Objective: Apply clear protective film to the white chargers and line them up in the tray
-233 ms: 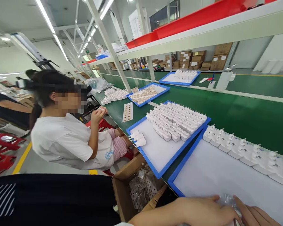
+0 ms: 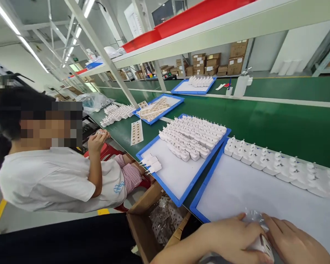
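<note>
Head view: my left hand [image 2: 231,236] and right hand [image 2: 294,238] have come up in frame, showing more white piece [image 2: 264,246] between them, at the near tray's [image 2: 236,192] front edge. Left fingers pinch it; right fingers' grip, can't tell. Clear film [image 2: 254,215] over tray, probably slippery. Piece looks light, stiff; hold by sides.

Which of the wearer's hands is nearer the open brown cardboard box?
Left: the left hand lies between the open brown cardboard box and the right hand, which is farther away.
</note>
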Demonstrator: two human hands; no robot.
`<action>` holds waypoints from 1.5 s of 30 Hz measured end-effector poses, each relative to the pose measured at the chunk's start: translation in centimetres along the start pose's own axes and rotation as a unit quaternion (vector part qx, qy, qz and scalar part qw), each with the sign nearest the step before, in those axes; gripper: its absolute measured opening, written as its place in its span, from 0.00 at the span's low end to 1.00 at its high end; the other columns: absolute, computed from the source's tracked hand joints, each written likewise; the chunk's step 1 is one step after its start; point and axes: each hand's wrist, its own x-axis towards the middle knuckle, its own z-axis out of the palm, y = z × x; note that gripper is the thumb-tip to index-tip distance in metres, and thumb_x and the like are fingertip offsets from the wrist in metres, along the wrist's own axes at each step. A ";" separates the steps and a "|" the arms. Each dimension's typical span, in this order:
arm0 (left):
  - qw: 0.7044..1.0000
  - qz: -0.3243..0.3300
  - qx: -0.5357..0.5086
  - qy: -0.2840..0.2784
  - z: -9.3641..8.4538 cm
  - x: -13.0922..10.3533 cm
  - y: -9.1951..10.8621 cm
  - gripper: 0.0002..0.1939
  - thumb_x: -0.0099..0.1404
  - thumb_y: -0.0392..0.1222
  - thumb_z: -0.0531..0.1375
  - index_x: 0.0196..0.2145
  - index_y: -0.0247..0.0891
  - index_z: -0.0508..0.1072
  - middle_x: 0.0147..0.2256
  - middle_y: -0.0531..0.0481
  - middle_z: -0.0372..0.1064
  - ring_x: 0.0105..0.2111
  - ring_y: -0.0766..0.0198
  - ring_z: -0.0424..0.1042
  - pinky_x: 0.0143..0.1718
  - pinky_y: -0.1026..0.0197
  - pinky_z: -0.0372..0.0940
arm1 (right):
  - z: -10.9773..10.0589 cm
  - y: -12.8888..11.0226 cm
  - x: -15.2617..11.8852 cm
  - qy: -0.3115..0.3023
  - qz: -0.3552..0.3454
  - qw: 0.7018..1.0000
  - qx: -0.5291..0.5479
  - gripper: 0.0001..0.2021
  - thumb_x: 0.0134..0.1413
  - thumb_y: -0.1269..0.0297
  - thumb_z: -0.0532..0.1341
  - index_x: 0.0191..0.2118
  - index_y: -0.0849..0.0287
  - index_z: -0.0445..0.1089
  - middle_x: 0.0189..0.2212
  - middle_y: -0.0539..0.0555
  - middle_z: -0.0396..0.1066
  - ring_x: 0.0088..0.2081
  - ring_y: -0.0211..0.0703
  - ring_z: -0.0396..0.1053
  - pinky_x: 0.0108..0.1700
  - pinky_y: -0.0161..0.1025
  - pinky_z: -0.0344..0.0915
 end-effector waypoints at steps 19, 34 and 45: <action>0.992 -0.011 -0.118 0.052 -1.7 -0.3 0.5 0.14 0.74 0.42 0.53 0.55 0.38 0.61 0.55 0.39 0.73 0.58 0.52 0.71 0.73 0.41 0.41 | -6.9 2.7 4.1 0.086 0.559 0.733 0.378 0.18 0.57 0.48 0.58 0.39 0.59 0.73 0.33 0.55 0.78 0.36 0.49 0.77 0.41 0.44 0.72; 0.875 0.047 -0.428 0.223 -1.7 -3.4 -1.1 0.17 0.75 0.45 0.56 0.59 0.51 0.63 0.55 0.45 0.66 0.52 0.56 0.73 0.54 0.57 0.67 | -8.7 -1.8 4.1 0.099 0.484 0.627 0.602 0.13 0.59 0.52 0.65 0.34 0.58 0.74 0.31 0.53 0.75 0.32 0.41 0.77 0.33 0.39 0.79; 0.859 0.116 -0.419 0.270 -1.2 -1.5 1.4 0.27 0.69 0.43 0.64 0.64 0.51 0.65 0.55 0.44 0.68 0.52 0.56 0.71 0.52 0.59 0.69 | -12.4 -5.3 5.1 0.221 0.225 0.869 0.382 0.17 0.61 0.80 0.60 0.52 0.61 0.76 0.48 0.60 0.77 0.50 0.40 0.77 0.51 0.31 0.76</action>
